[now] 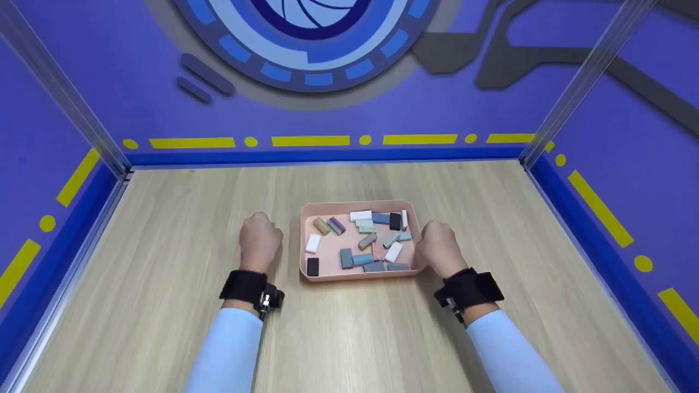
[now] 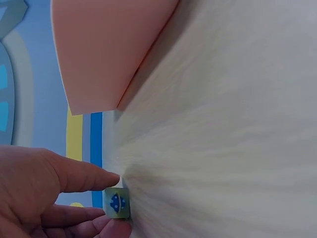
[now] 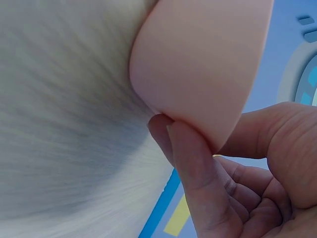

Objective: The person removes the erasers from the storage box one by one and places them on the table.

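Left hand (image 1: 259,242) pinches a small blue-spotted tile (image 2: 118,203) on the table (image 1: 164,262). Right hand (image 1: 438,248) grips the pink tray's (image 1: 360,275) rim.

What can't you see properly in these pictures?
- Left hand, head view: the small block it pinches is hidden behind the knuckles.
- Right hand, head view: its fingertips on the pink tray wall are hidden.
- Wrist views: the wooden table is blurred.
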The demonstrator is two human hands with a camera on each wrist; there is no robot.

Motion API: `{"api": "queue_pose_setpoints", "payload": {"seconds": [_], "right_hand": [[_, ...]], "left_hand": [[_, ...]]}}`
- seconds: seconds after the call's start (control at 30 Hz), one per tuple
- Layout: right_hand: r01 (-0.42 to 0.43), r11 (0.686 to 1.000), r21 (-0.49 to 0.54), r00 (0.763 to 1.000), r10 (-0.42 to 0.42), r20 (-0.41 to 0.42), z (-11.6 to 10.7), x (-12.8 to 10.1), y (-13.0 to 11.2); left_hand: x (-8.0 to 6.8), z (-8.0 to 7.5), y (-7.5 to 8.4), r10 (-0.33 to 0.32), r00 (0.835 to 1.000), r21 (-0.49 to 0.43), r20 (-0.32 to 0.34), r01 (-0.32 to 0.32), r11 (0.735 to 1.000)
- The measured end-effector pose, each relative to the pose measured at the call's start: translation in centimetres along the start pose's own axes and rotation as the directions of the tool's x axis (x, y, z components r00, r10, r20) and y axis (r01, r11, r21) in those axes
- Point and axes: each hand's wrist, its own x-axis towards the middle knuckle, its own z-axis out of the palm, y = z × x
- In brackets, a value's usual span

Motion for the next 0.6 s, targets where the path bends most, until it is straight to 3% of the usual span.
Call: {"api": "queue_pose_setpoints", "payload": {"seconds": [0.17,0.33,0.47,0.6], "right_hand": [[0.013,1.000,0.001,1.000,-0.013,-0.004,0.0,-0.1,0.2],[-0.016,1.000,0.016,1.000,0.015,0.026,0.0,0.0,0.2],[-0.026,0.999,0.018,0.999,0.026,0.033,0.0,0.0,0.2],[-0.007,1.000,0.000,1.000,0.007,0.009,0.1,0.0,0.1]], "left_hand": [[-0.3,-0.4,0.9,-0.034,0.999,0.073,0.001,0.034,0.997],[-1.0,-1.1,3.2,-0.033,0.999,0.121,0.004,0.032,0.992],[-1.8,-1.4,5.7,0.040,0.999,0.131,-0.034,-0.035,0.991],[-2.9,-1.0,7.8,0.151,0.986,0.137,-0.071,-0.140,0.981]]}}
